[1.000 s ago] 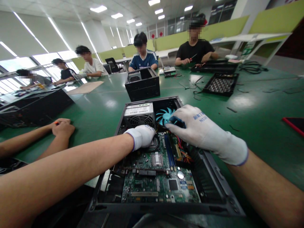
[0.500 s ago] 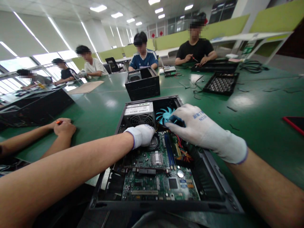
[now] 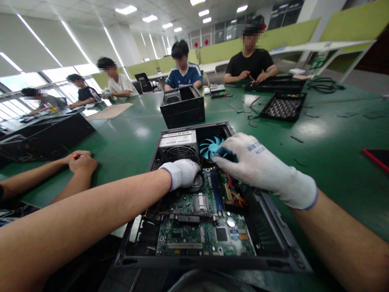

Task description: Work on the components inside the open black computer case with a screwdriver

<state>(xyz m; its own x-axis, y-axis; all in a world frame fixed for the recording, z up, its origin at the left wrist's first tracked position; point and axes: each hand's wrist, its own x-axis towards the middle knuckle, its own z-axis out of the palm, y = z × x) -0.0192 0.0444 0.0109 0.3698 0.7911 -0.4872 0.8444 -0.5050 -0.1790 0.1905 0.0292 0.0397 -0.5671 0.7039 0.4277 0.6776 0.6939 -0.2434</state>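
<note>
An open black computer case (image 3: 273,231) lies in front of me, with a green motherboard (image 3: 209,239) inside. My left hand (image 3: 184,173), in a white glove, is closed over the board's upper left, beside a loop of black cable (image 3: 199,182); whatever its fingers hold is hidden. At the blue fan (image 3: 209,147), my right hand (image 3: 240,158), also gloved, has its thumb and fingers curled at the fan's right edge. A power supply (image 3: 178,147) with a white label sits at the case's far left. Blue memory slots (image 3: 217,192) and coloured wires (image 3: 238,198) are between and below my hands.
Another black case (image 3: 182,109) stands beyond mine, and one (image 3: 48,136) lies at the left near a co-worker's hands (image 3: 82,163). A black tray (image 3: 282,107), loose cables (image 3: 324,85) and a red-edged object (image 3: 377,159) are on the right. Several people sit around the table.
My hands hold nearly the same places. Across the table, the hands of the person in black have shifted slightly.
</note>
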